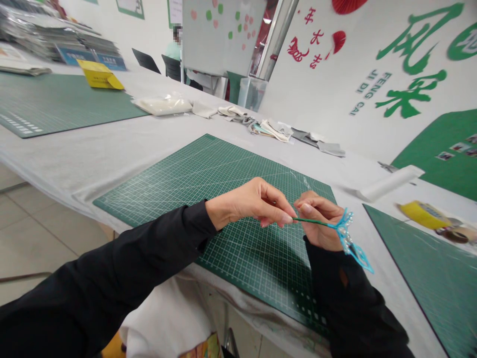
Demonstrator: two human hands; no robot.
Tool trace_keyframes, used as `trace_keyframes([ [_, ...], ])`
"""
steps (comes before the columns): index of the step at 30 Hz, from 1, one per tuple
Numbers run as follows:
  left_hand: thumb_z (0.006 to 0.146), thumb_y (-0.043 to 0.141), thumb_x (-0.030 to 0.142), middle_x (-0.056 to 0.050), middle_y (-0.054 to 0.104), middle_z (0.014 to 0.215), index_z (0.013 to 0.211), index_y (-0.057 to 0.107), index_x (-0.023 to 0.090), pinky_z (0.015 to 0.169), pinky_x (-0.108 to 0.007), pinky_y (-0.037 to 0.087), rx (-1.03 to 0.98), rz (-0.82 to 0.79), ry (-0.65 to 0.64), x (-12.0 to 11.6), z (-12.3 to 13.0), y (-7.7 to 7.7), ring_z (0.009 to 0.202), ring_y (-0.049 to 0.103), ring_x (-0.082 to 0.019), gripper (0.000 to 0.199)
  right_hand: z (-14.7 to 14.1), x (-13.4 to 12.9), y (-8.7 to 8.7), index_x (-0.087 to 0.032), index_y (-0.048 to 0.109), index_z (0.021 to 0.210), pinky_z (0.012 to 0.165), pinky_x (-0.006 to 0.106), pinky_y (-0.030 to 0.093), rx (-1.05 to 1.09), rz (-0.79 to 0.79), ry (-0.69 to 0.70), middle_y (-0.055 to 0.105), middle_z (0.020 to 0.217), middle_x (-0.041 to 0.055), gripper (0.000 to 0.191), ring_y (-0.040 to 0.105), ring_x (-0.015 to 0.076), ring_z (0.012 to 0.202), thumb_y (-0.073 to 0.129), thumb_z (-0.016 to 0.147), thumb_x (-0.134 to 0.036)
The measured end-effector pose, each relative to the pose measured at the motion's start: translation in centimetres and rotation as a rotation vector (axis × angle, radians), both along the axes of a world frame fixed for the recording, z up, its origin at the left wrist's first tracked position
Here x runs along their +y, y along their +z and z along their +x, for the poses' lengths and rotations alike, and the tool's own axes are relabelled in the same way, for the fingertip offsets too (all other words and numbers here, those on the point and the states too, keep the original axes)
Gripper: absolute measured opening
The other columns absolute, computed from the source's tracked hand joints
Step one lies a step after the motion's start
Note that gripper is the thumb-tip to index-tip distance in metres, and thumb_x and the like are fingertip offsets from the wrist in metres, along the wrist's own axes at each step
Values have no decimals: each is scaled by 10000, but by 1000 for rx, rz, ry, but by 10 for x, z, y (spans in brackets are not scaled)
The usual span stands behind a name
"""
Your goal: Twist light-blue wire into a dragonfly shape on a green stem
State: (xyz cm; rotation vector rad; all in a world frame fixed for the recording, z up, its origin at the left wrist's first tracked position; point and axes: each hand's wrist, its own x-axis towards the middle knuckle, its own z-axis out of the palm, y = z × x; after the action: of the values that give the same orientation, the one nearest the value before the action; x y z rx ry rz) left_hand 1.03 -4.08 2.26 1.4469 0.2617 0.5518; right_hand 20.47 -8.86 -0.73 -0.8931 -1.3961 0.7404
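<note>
Head view: left hand (253,203) and right hand (318,221) both narrow, pinching a green wrapped stem (311,220), with a blue beaded wire ornament (348,238) at its far end, all above a green cutting mat (242,268). Risk: too tight a pinch or twist, so a bent stem or crushed ornament.

Blue beaded wire ornament (346,236) | open looped petals | green-wrapped stem (310,220) | level, ornament end rightward | pinched in fingers (309,209)

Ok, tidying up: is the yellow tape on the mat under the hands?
No, the yellow tape lies right of the green cutting mat.
</note>
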Motion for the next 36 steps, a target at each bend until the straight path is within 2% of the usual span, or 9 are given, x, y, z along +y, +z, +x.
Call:
trace_keyframes([
  [6, 678, 704, 167, -8, 589, 627, 765, 717, 98, 442, -186, 350, -20, -16, 13, 1, -1, 0, 461, 448, -37, 112, -2, 4, -1, -255, 714, 661, 475, 276, 345, 77, 11, 25, 530, 593, -17, 54, 477, 120, 560, 759, 675, -281],
  [13, 665, 717, 164, -9, 610, 625, 743, 708, 101, 425, -190, 320, -107, -95, 30, 2, 2, -3, 440, 432, -30, 101, -7, 4, 3, -231, 704, 596, 490, 276, 356, 136, 0, -11, 532, 559, -8, 142, 486, 123, 555, 808, 584, -327],
  [23, 631, 749, 152, -20, 615, 588, 730, 705, 92, 429, -188, 242, -194, -338, 107, 5, 9, -8, 457, 446, -30, 124, -9, 2, 1, -224, 703, 629, 562, 282, 386, 171, -30, -74, 565, 600, -15, 69, 503, 110, 595, 759, 641, -260],
  [36, 649, 719, 105, -40, 629, 643, 761, 696, 71, 443, -180, 276, -218, -437, 179, 5, 11, -7, 477, 455, -25, 119, -13, 0, 3, -195, 696, 630, 541, 266, 336, 164, -26, -109, 528, 588, -12, 69, 470, 101, 592, 744, 652, -239],
])
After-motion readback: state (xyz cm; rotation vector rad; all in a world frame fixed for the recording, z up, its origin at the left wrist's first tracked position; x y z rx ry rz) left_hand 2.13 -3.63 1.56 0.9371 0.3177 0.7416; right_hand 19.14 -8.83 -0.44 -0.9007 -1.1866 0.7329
